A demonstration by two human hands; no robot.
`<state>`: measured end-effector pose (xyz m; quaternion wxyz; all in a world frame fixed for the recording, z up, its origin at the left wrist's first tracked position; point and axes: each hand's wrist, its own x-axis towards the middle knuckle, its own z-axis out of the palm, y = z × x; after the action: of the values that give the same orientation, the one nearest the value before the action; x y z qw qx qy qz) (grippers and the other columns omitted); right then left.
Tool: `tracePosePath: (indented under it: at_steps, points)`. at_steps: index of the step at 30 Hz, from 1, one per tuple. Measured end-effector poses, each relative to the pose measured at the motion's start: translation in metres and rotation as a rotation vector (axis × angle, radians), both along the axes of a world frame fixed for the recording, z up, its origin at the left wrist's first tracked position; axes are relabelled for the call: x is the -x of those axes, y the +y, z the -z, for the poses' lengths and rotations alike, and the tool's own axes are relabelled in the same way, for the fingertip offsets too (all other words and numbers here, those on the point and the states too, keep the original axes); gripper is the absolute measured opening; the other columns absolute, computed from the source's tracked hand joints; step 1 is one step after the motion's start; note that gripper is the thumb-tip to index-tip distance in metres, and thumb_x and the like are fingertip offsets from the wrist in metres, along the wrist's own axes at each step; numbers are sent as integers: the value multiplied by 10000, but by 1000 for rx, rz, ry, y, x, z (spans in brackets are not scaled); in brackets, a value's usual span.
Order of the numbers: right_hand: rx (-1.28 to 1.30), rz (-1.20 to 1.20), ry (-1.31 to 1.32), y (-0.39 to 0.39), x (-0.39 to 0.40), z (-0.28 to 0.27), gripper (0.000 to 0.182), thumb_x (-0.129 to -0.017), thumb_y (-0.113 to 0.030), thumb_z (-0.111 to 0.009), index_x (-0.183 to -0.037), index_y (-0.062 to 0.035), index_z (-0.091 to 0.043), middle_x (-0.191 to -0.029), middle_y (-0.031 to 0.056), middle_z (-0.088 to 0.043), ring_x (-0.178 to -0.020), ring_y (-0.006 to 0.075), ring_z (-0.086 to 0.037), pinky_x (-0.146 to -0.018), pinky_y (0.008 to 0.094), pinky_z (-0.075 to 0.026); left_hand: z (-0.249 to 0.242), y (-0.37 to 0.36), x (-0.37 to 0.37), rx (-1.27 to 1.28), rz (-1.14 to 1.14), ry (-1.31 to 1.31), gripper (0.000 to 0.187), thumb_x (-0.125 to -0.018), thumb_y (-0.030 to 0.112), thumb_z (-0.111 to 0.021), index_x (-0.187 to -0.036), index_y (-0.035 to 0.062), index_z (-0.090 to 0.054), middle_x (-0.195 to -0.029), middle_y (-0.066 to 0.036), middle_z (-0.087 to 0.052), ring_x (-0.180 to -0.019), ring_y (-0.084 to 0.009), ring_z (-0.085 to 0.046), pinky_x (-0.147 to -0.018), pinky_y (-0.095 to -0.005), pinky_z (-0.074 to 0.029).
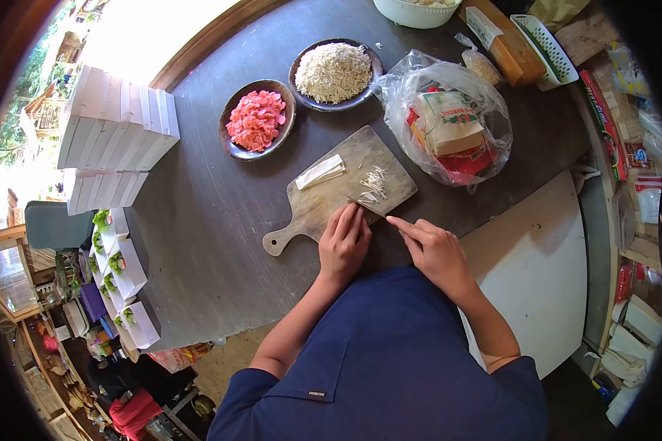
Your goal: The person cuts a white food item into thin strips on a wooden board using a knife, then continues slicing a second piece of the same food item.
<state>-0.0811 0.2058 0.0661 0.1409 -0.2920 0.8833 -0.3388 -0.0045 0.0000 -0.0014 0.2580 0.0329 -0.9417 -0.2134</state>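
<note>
You seem mid-slicing: right fingers (409, 226) closed around the knife (369, 208), left fingers (351, 218) bunched beside it, their hold hidden. White slivers (374, 184) lie on the cutting board's (315, 211) right; the next cut likely needs left fingers tucked.

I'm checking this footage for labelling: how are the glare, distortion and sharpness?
Head view: daylight blows out the background beyond the white boxes; head view: wide-angle distortion, with dark rounded corners; head view: the cutting board looks fairly sharp, but the thin knife is hard to make out.
</note>
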Motion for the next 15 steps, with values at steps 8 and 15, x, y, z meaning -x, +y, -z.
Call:
tracePosePath:
  at_steps: [8,15]
  points:
    - [-36,-14,24,-7,4,-4,409,-1050,-173,-679,-1436,-303,-720,-852,110,-638,-744,370,-716,-672,513,-594,0,0,0,-6,2,12,323,-855,5,-805,-1177,-13,-782,-1264,-116,-732,-1160,-308,-718,-992,-410,-607]
    - [11,10,-26,-3,1,-11,410,-1050,-165,-678,-1437,-293,-721,-851,113,-635,-752,369,-707,-677,505,-582,-4,0,0,-28,4,-4,326,-856,4,-808,-1180,2,-786,-1263,-109,-733,-1159,-306,-718,-991,-408,-606]
